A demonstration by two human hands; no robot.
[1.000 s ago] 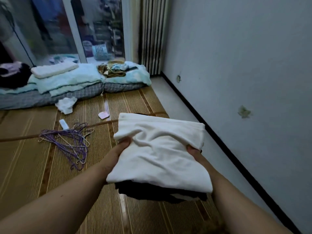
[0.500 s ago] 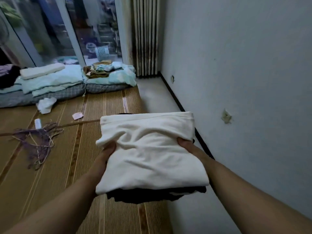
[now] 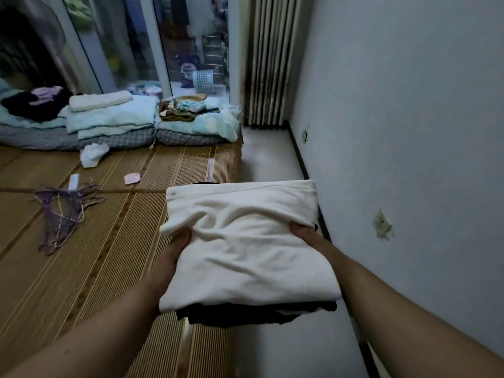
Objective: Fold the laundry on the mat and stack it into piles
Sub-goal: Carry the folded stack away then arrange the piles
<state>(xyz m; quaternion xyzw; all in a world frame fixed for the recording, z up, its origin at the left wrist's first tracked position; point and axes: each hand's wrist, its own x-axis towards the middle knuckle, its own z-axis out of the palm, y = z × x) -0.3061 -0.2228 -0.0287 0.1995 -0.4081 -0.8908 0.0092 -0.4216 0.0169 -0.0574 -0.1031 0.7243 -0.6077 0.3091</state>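
Laundry stack [image 3: 245, 249], a white piece [image 3: 253, 214] over dark pieces [image 3: 253, 313], is up off the mat [image 3: 95, 268]. I hold it between my two hands above the mat's right edge, partly over the floor [image 3: 272, 159] that runs between mat and wall [image 3: 409, 132]. My left hand [image 3: 174, 252] grips the stack's left side and my right hand [image 3: 305, 236] its right side, with the fingers hidden under the cloth. The load sits squarely between the hands, neither one nearer, and its long axis runs away from me toward the mat's far end. I judge a set-down comes next, and it turns on carrying the stack left so all of it lands on the mat. Bedding [image 3: 109, 118] topped with loose clothes [image 3: 180, 110] lies at the mat's far end, and hangers [image 3: 62, 214] lie on its left part. A basket [image 3: 202, 77] stands beyond the far end, behind glass [image 3: 131, 50]; I cannot tell what it holds.
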